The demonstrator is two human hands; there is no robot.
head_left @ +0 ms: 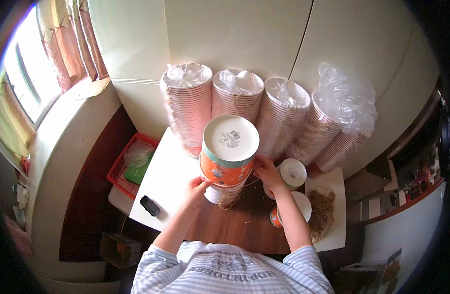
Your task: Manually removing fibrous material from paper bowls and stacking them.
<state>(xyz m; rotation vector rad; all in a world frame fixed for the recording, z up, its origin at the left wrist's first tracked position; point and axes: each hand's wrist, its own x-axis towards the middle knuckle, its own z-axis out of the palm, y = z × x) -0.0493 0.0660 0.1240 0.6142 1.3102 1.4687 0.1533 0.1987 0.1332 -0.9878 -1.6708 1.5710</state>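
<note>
An orange and teal paper bucket [226, 170] is held upside down in front of me, its round white base facing up. My left hand [198, 190] is closed at its lower left edge, thumb and fingers against the rim. My right hand [265, 171] grips the right side, its fingertips partly hidden by the bucket. Below the bucket a white piece wrapped in brown twine [230, 197] shows in part; I cannot tell how the two are joined. Beside my right forearm, a small upturned paper cup [293, 173] and another white-topped orange cup [300, 208] stand on the table.
Several tall stacks of paper cups in clear plastic [188, 108] line the back wall. A clump of brown twine [321, 210] lies at the right on the white tabletop [156, 169]. At the left are a black plastic object [149, 206] and a red basket [118, 171].
</note>
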